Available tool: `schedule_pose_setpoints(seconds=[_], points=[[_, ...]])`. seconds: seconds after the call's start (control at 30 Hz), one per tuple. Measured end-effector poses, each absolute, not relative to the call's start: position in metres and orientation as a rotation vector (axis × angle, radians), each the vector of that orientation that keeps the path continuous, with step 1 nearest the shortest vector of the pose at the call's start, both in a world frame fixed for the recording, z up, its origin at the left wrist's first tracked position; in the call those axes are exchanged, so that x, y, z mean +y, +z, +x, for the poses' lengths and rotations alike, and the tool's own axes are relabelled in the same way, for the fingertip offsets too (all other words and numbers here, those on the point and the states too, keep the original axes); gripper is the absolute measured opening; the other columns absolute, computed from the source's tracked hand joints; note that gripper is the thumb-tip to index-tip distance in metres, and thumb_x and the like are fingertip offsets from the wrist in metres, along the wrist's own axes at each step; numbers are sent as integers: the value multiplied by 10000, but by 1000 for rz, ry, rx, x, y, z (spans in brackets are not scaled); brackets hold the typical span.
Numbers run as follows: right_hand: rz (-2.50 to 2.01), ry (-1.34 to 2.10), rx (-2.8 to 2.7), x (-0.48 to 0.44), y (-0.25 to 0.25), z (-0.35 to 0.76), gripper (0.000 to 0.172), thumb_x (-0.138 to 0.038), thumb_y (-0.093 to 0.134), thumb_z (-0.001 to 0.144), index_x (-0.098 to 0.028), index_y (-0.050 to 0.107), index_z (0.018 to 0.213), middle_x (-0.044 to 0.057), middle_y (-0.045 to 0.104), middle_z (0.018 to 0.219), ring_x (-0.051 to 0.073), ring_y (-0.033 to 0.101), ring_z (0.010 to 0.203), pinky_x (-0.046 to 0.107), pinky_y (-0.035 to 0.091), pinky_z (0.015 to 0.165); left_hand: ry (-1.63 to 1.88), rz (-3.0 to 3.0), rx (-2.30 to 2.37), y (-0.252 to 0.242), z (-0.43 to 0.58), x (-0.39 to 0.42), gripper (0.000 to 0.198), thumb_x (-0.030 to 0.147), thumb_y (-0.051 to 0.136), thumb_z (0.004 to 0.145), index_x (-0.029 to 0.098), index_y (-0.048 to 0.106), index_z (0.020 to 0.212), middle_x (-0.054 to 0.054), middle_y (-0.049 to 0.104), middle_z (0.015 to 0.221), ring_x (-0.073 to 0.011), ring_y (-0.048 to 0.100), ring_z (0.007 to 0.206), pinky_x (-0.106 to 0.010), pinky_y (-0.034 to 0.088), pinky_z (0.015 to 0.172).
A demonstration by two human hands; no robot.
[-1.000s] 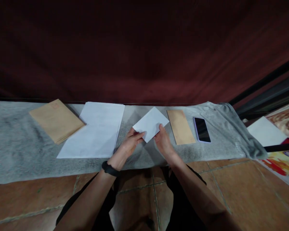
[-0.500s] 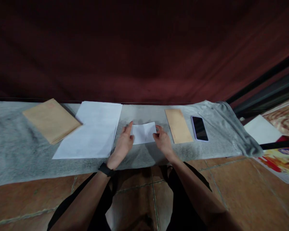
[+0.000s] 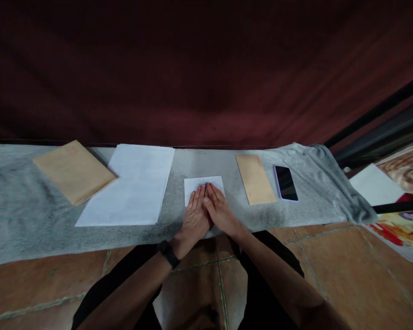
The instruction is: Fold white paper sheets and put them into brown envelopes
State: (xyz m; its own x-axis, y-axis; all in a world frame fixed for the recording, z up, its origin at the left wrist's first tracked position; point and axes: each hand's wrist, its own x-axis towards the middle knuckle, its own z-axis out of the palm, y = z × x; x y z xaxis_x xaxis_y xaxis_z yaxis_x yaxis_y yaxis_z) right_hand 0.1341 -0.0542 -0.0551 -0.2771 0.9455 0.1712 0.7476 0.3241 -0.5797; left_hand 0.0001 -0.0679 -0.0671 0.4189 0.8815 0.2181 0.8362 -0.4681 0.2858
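The folded paper (image 3: 202, 182) now lies on the grey cloth (image 3: 37, 215), no longer pinched at its 2 ends. The left hand (image 3: 195, 216) and right hand (image 3: 220, 212) press it side by side, fingers flat and unclenched, likely creasing it.

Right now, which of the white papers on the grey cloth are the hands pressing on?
The small folded paper in the middle: left hand and right hand lie flat on it. The bigger white sheets to its left lie untouched.
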Motion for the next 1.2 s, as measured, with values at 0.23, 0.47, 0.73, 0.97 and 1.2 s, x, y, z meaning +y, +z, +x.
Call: schedule_pose_setpoints(seconds=[0.23,0.47,0.73,0.97,1.2], points=[[-1635,437,-2229,-73,-62,134,687,-519,212,1106,-94,273,1642,157,255,1709,261,209,1598,488,214,1302,427,2496,1622,-76,-6,-71,684,135,320,979,20,169,1636,-241,286,1682,-299,190,1598,-520,248,1287],[-1679,204,-2232,-79,-72,147,728,-541,337,1087,-43,312,1617,203,296,1683,297,245,1585,513,202,1297,483,2414,1763,-70,-14,-72,658,291,347,1025,8,254,1611,-245,287,1679,-320,215,1590,-538,226,1288],[-1674,141,-2200,-81,-79,163,778,-560,393,1067,-36,272,1629,228,299,1676,340,270,1573,556,231,1281,616,2324,1817,-70,-31,-73,700,430,382,1037,46,284,1614,-247,308,1667,-350,262,1574,-574,252,1268],[-1741,222,-2123,-79,-73,165,730,-534,367,1081,-47,304,1621,234,302,1671,350,274,1571,593,217,1274,643,2212,1871,-65,-42,-69,681,418,360,1042,18,323,1592,-262,317,1659,-366,237,1579,-597,212,1278],[-1666,392,-2118,-50,-49,151,640,-454,228,1109,-76,350,1610,166,310,1684,289,250,1585,549,185,1297,608,2373,1648,-60,-12,-49,631,315,326,1044,42,279,1611,-219,287,1688,-300,196,1598,-545,203,1298]])
